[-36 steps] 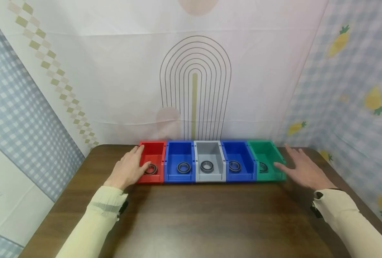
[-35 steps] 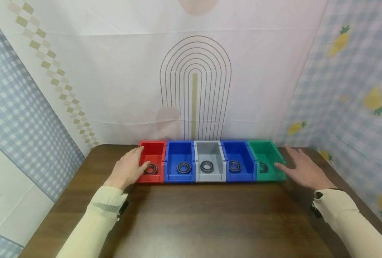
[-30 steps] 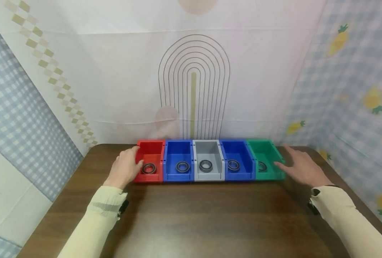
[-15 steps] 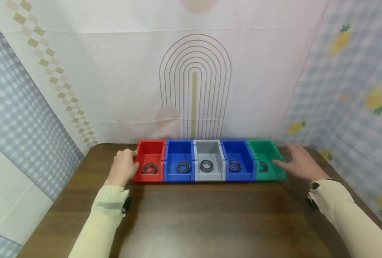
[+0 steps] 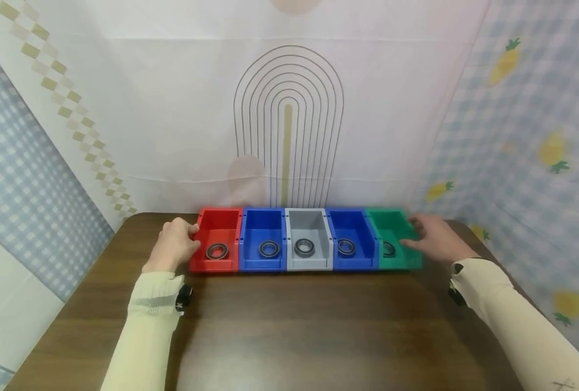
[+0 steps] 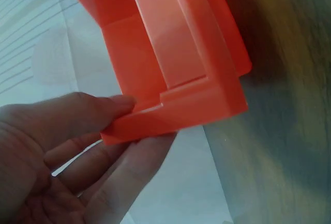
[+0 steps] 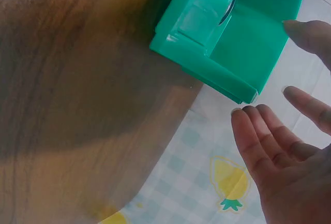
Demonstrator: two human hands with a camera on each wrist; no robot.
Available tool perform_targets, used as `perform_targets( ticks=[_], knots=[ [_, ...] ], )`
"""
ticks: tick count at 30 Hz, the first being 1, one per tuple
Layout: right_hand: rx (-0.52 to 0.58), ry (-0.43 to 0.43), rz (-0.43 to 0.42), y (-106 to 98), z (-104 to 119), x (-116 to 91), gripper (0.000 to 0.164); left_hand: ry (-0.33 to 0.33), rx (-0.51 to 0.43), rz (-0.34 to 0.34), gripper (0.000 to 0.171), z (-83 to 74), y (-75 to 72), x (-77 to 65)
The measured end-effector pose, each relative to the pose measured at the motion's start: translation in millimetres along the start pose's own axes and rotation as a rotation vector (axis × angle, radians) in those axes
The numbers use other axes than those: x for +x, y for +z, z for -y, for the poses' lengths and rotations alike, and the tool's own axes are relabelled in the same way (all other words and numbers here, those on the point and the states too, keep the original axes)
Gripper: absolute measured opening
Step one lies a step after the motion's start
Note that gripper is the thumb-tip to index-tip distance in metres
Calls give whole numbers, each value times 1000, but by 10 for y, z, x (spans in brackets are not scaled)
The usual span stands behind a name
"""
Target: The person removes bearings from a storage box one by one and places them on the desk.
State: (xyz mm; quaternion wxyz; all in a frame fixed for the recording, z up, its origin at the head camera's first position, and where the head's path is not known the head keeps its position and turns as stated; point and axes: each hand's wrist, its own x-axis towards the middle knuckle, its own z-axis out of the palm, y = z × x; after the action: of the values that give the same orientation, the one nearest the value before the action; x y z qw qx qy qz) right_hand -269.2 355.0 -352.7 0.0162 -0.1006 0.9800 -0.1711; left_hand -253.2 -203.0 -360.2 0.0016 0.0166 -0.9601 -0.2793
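A row of joined storage bins stands at the back of the table: a red bin [image 5: 219, 227], a blue bin [image 5: 263, 224], a grey bin [image 5: 309, 222], a second blue bin [image 5: 350, 222] and a green bin [image 5: 390, 220]. In each lies one ball bearing, such as the bearing [image 5: 217, 251] in the red one; the green bin's bearing [image 5: 389, 249] is partly hidden. My left hand [image 5: 173, 244] pinches the red bin's outer side wall, thumb inside and fingers outside. By the green bin's outer wall is my right hand [image 5: 438, 239], its thumb over the bin and its fingers outside, apart from the wall.
The brown wooden table [image 5: 294, 326] extends in front of the bins. A white printed cloth [image 5: 182, 108] hangs right behind them, and a checked cloth with pineapples [image 5: 524, 163] hangs at the right. Dark straps show at both wrists.
My left hand has drawn its fingers in and taken hold of the red bin's side wall. My right hand's fingers have come closer to the green bin. The view has shifted slightly.
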Motion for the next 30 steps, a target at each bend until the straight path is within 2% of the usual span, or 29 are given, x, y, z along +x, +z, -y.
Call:
perform_targets(
  ticks=[4,13,20,30],
  knots=[
    [-18,-10,21,-9,34,56,69,-7,-12,12,45,2,-20,9],
    [-51,-48,39,-26,148,100,57,-55,4,14,46,-37,-11,-4],
    [-61,-82,48,-28,181,139,53,-49,26,10,48,-22,-6,0],
    [-68,-65,71,-23,312,160,50,-75,8,30,50,-35,1,3]
  ],
)
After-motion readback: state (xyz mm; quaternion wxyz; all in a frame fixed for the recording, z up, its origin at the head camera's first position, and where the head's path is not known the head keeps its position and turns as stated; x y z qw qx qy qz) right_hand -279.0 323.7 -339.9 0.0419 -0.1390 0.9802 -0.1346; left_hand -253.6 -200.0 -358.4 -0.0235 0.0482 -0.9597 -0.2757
